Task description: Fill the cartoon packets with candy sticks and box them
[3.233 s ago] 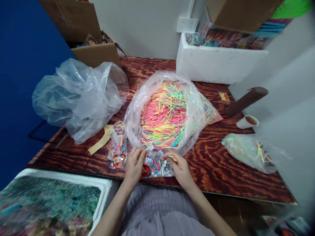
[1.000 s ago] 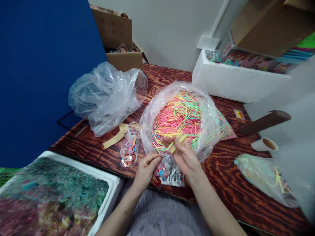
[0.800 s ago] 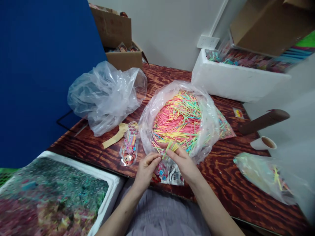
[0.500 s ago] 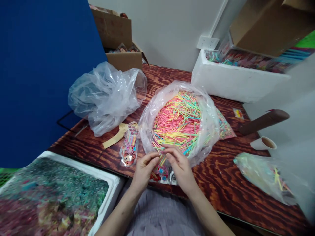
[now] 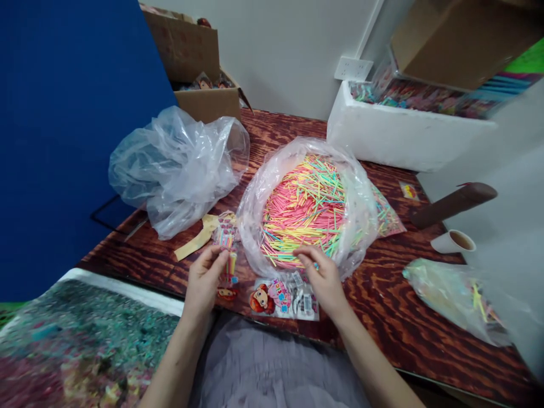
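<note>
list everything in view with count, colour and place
table: 1, brown, centre
open bag: 1, clear, centre
sticks: many, multicoloured, in open bag
printed packets: several, multicoloured, front
crumpled bag: 1, clear, left
strip: 1, yellow, left
cardboard boxes: 2+, brown, rear left, upper right
foam boxes: 2, white, rear right, lower left
small bag: 1, clear, right
cup: 1, white, right
tube: 1, brown, right
panel: 1, blue, left
socket: 1, white, wall
left hand: 1, bare, pinching a packet
right hand: 1, bare, by open bag
</note>
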{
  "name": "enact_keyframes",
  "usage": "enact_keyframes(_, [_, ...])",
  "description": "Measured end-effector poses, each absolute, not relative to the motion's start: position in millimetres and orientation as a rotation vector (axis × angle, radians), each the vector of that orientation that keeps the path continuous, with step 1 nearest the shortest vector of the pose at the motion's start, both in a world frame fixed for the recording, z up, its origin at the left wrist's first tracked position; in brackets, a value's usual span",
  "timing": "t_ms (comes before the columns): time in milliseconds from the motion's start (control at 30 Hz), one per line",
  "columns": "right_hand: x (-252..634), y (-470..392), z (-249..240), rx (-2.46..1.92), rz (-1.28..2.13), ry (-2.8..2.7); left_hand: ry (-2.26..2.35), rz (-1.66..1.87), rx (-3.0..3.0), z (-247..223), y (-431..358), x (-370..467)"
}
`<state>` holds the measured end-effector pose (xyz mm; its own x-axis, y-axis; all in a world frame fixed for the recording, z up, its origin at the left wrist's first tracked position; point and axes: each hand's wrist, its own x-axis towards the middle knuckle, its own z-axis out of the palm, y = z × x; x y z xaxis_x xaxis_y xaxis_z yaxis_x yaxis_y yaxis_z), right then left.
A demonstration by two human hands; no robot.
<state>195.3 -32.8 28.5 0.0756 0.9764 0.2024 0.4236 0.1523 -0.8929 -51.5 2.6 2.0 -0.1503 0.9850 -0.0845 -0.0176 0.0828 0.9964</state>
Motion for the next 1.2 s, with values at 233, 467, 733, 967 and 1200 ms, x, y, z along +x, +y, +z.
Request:
enact_keyframes(233, [244, 5, 5, -1.616, 0.052, -2.124, 1.964, 1.243, 1.715, -46, 54, -49])
enact_keyframes(467, [235, 9, -2, -1.613, -0.353, -2.468, 1.982, 1.252, 1.814, -54, 52, -54])
enact_keyframes(733, [239, 31, 3, -1.979, -0.463, -2.280, 2.003, 1.281, 1.767, -58, 53, -56])
enact_keyframes(967, [229, 47, 2, -1.913, -0.504, -2.516, 1.975, 1.308, 1.746, -61, 53, -57])
enact_keyframes(1200, [244, 50, 10, -1.913, -0.463, -2.514, 1.975, 1.296, 1.741, -63, 54, -58])
